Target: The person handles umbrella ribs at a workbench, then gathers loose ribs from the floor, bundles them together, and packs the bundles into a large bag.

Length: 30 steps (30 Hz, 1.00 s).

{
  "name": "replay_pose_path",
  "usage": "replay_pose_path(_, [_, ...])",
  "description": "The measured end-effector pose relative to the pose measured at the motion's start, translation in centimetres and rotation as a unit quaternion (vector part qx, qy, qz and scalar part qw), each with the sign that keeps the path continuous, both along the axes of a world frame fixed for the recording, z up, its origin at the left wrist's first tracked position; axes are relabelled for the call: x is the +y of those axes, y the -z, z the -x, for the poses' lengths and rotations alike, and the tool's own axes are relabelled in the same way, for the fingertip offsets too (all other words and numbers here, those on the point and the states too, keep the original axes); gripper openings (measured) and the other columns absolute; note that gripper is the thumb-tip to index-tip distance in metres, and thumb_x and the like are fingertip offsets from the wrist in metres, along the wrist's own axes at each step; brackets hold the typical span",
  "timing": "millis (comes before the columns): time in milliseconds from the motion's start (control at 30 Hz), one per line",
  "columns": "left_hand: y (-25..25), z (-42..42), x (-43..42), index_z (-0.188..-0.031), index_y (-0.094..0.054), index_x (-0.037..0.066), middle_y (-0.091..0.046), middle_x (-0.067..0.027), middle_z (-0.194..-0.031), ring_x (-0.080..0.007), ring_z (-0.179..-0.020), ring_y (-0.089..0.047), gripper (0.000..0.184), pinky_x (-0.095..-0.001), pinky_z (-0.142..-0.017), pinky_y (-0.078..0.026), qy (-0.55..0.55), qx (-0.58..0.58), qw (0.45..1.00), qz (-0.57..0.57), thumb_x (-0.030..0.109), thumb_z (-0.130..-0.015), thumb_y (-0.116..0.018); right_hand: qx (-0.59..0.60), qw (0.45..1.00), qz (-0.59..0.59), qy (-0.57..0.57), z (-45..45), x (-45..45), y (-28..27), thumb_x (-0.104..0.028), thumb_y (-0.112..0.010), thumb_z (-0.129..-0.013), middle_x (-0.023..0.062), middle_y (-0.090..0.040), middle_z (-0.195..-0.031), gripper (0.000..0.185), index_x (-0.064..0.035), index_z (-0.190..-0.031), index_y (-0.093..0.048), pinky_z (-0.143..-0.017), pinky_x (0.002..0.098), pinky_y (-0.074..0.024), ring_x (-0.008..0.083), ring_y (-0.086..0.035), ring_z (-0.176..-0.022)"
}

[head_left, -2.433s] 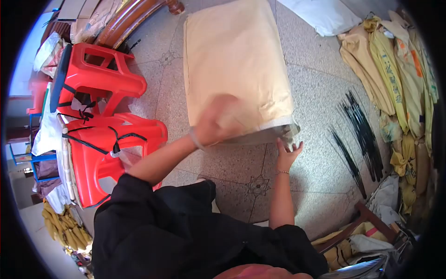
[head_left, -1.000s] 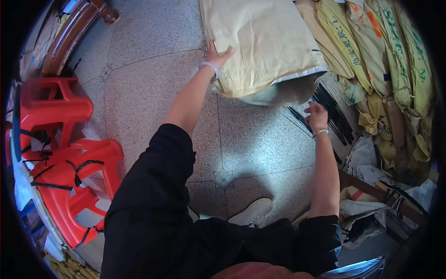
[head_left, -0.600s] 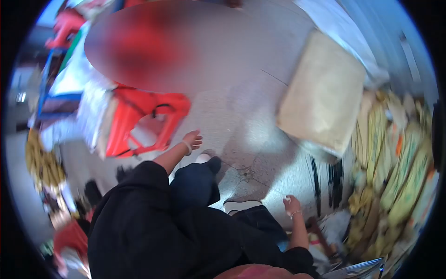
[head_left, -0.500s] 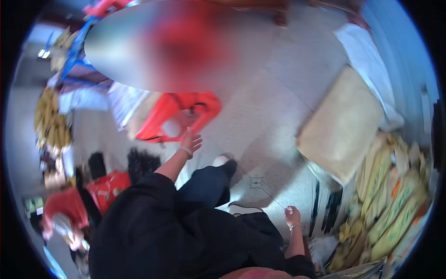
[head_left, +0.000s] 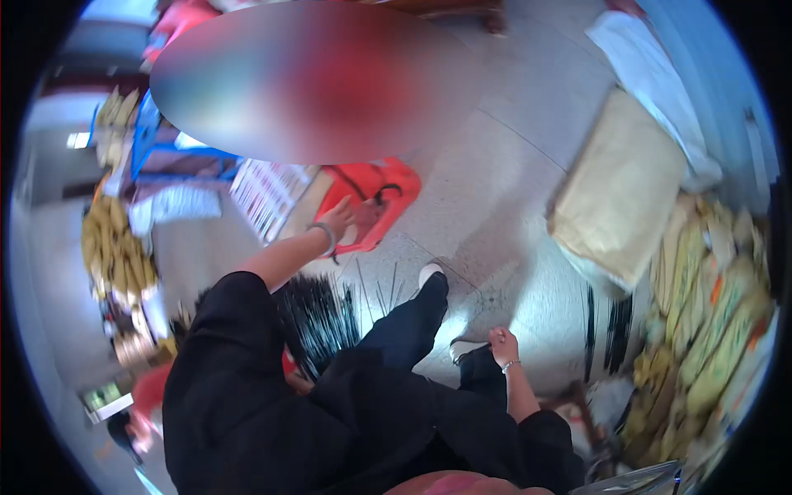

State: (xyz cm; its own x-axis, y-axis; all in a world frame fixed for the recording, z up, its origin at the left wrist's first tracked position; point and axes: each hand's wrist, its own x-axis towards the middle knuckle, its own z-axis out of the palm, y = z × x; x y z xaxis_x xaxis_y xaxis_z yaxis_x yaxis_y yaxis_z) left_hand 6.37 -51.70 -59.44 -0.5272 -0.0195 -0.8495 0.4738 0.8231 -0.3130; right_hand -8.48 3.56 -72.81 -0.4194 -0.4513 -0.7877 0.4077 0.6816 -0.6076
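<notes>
My left hand (head_left: 337, 219) reaches over the near side of a red basket-like plastic container (head_left: 402, 177) with a black handle-like strip. Its fingers look stretched out and hold nothing that I can see; whether they touch the rim I cannot tell. My right hand (head_left: 504, 346) hangs low by my right leg, above a white shoe (head_left: 469, 351), its fingers curled together. Anything in them is too small to make out. Beside my left leg stands a dense bundle of thin black rods (head_left: 318, 322).
A large tan sack (head_left: 623, 194) lies at the right on the floor, with a white sheet (head_left: 648, 82) behind it. Yellowish bundled sacks (head_left: 701, 322) line the right wall. A white slatted crate (head_left: 268, 196) adjoins the red container. A person in red (head_left: 153, 396) is at lower left.
The view has shifted as I step. My left hand has come over the red container. The black bundle shows more fully. A thin line near my right hand before is no longer visible.
</notes>
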Motion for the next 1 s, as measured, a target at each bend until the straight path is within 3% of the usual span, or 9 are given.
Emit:
replay_pose_path(67, [3.4,-0.4,-2.2,-0.128,-0.052,0.015,-0.037,-0.0023,-0.144,-0.0241,-0.137,-0.024,0.048,-0.0527,-0.114,-0.001,0.151,0.045,0.987,0.001,0.03,-0.083,-0.049,0.06,0.998,-0.03,-0.003,-2.9,2.3,-0.5,-0.018,-0.059,-0.089,0.0058,-0.063,-0.075,0.023,-0.0003,-0.103,-0.058,-0.053,0.0259,-0.0484,0.0118,-0.059,-0.061])
replay_pose_path(200, [7.0,2.9,-1.9,-0.122,-0.059,0.02,-0.047,-0.0015,-0.137,-0.0238,-0.135,-0.027,0.042,-0.0544,-0.112,0.002,0.212,-0.222,0.95,0.057,0.039,-0.086,-0.049,0.037,0.98,-0.091,0.17,-6.1,5.9,-7.2,-0.02,-0.059,-0.089,0.006,-0.063,-0.075,0.023,0.0003,-0.101,-0.059,-0.053,0.0255,-0.049,0.0114,-0.058,-0.058])
replay_pose_path(400, [2.9,10.3,4.7,-0.121,-0.06,0.018,-0.054,-0.0032,-0.13,-0.0329,-0.133,-0.031,0.042,-0.0584,-0.11,-0.007,0.148,-0.224,0.962,0.054,0.04,-0.087,-0.05,0.011,0.94,-0.128,0.317,-13.8,12.0,-9.2,-0.022,-0.06,-0.088,0.0081,-0.066,-0.08,0.027,0.0009,-0.103,-0.06,-0.056,0.0266,-0.0512,0.0129,-0.063,-0.069])
replay_pose_path(467, [2.2,12.3,7.8,-0.126,-0.055,0.017,-0.051,-0.0049,-0.132,-0.032,-0.131,-0.035,0.054,-0.0606,-0.108,-0.01,0.06,-0.118,0.99,-0.055,0.049,-0.083,-0.053,-0.013,0.939,-0.128,0.319,-16.1,13.0,-9.8,-0.023,-0.06,-0.088,0.0073,-0.066,-0.078,0.027,0.0012,-0.101,-0.06,-0.057,0.0263,-0.0507,0.0123,-0.062,-0.067])
replay_pose_path(567, [-1.4,17.2,17.5,-0.132,-0.048,0.016,-0.049,-0.007,-0.133,-0.0284,-0.131,-0.036,0.059,-0.0618,-0.108,-0.012,0.105,-0.138,0.983,-0.054,0.045,-0.082,-0.055,0.004,0.937,-0.115,0.331,-21.0,15.1,-10.4,-0.024,-0.061,-0.087,0.006,-0.065,-0.075,0.028,0.0012,-0.101,-0.061,-0.056,0.0253,-0.049,0.0114,-0.06,-0.062])
replay_pose_path(700, [0.9,20.8,29.4,-0.138,-0.039,0.01,-0.043,-0.01,-0.139,-0.0312,-0.138,-0.022,0.065,-0.0624,-0.108,-0.01,0.158,-0.163,0.972,-0.06,0.033,-0.08,-0.058,0.034,0.925,-0.146,0.348,-26.2,17.7,-11.6,-0.026,-0.062,-0.086,0.006,-0.065,-0.072,0.029,-0.0006,-0.101,-0.062,-0.056,0.0266,-0.0488,0.0116,-0.06,-0.06])
replay_pose_path(767, [3.3,21.9,34.6,-0.139,-0.035,0.004,-0.032,-0.0151,-0.145,-0.0349,-0.139,-0.017,0.075,-0.0622,-0.108,-0.011,0.199,-0.13,0.963,-0.125,0.043,-0.079,-0.059,0.044,0.919,-0.178,0.349,-29.1,18.2,-11.3,-0.026,-0.062,-0.085,0.006,-0.065,-0.072,0.029,-0.001,-0.1,-0.062,-0.057,0.0273,-0.049,0.0119,-0.061,-0.06])
replay_pose_path(900, [-0.8,24.0,50.6,-0.139,-0.029,-0.005,-0.018,-0.0289,-0.146,-0.0468,-0.137,-0.009,0.094,-0.0643,-0.106,-0.012,0.286,-0.189,0.938,-0.055,0.061,-0.078,-0.056,0.023,0.886,-0.205,0.415,-32.7,17.4,-12.8,-0.027,-0.061,-0.085,0.0082,-0.067,-0.073,0.028,-0.0023,-0.098,-0.063,-0.061,0.0296,-0.0505,0.0142,-0.065,-0.065])
replay_pose_path(1000, [0.3,22.2,58.8,-0.135,-0.044,0.007,-0.028,-0.0223,-0.145,-0.0416,-0.138,-0.012,0.08,-0.0684,-0.104,-0.009,0.319,-0.196,0.926,-0.048,0.062,-0.078,-0.056,0.029,0.88,-0.186,0.437,-34.8,16.2,-13.1,-0.028,-0.061,-0.086,0.0103,-0.068,-0.074,0.026,-0.0055,-0.099,-0.064,-0.063,0.0312,-0.0517,0.0186,-0.067,-0.069])
